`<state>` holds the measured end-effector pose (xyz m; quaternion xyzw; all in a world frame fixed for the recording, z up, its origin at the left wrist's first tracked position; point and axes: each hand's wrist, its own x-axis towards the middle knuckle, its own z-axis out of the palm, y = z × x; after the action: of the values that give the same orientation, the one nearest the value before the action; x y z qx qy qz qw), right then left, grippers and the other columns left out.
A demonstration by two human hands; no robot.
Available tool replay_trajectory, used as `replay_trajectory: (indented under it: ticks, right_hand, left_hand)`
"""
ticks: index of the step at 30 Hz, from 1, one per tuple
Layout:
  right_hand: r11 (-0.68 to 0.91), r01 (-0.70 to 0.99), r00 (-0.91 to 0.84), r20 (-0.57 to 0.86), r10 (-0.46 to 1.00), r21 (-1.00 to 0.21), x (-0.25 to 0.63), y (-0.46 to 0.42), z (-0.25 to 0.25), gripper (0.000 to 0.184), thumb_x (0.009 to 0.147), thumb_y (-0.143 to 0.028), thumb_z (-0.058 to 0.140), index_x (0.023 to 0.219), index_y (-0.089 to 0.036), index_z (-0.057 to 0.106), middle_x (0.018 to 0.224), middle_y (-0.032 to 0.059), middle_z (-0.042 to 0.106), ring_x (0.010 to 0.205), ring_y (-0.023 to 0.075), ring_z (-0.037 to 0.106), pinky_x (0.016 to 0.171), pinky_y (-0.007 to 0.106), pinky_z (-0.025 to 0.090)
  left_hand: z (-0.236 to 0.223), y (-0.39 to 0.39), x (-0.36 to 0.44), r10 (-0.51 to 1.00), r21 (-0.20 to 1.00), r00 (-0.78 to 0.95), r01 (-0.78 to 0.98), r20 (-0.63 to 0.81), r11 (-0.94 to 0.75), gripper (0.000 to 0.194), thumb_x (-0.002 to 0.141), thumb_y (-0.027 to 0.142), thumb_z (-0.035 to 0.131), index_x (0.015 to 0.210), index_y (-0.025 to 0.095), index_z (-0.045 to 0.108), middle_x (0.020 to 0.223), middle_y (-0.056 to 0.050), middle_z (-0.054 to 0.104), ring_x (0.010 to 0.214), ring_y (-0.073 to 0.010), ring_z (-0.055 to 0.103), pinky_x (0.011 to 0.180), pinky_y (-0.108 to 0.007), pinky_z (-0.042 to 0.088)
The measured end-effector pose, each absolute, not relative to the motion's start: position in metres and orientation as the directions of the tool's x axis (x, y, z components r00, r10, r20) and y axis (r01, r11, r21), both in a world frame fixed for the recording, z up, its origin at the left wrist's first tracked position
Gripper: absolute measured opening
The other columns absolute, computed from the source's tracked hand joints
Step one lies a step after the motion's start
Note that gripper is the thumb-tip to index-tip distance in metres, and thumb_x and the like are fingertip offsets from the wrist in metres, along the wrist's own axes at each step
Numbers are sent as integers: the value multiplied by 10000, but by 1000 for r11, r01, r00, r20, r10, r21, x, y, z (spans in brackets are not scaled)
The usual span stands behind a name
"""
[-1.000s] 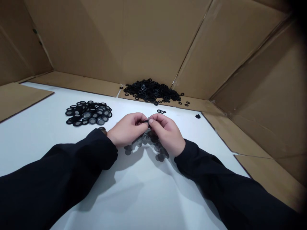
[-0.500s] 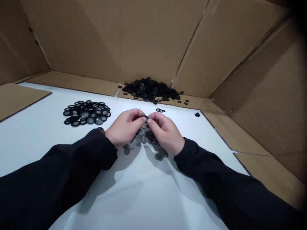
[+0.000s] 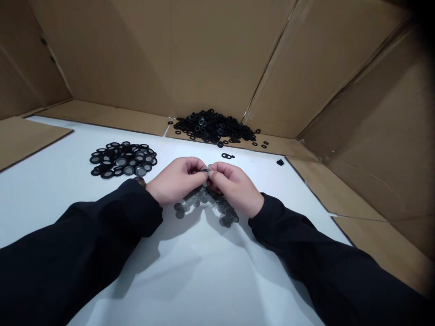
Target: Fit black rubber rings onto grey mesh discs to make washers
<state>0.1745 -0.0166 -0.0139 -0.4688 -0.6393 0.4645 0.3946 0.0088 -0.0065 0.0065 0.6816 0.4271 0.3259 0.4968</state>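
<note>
Two bare hands meet at the fingertips: the left hand [image 3: 176, 179] and right hand [image 3: 236, 186] clamp a small black rubber ring [image 3: 205, 170] between them, above loose black mesh-centred discs [image 3: 204, 198]. More such discs [image 3: 122, 159] lie heaped at centre left of the frame.

The left hand [image 3: 176, 180] and right hand [image 3: 236, 188] pinch a small black rubber ring [image 3: 205, 170] above round black-rimmed mesh discs [image 3: 180, 213] on a white sheet [image 3: 204, 271].
</note>
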Motion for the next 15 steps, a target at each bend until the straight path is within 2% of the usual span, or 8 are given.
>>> replay_trajectory:
  ticks: [5,15]
  right_hand:
    - [105,266,-292,24,956,-958,177,-17,-9,193,851,-329,526,727,-182,534,597,-41,482,520,86,390,496,225,310]
    - [127,195,-255,75,964,-973,175,-16,-8,208,848,-375,551,766,-184,538,605,-54,458,526,85,390,496,222,308]
  left_hand:
    - [5,-6,8,905,960,426,254,-4,-115,159,785,309,568,760,159,612,647,11,551,557,-101,468,507,-217,366]
    - [6,-9,11,923,990,385,123,21,-74,203,821,339,565,719,165,545,613,46,478,521,-79,396,496,-208,325]
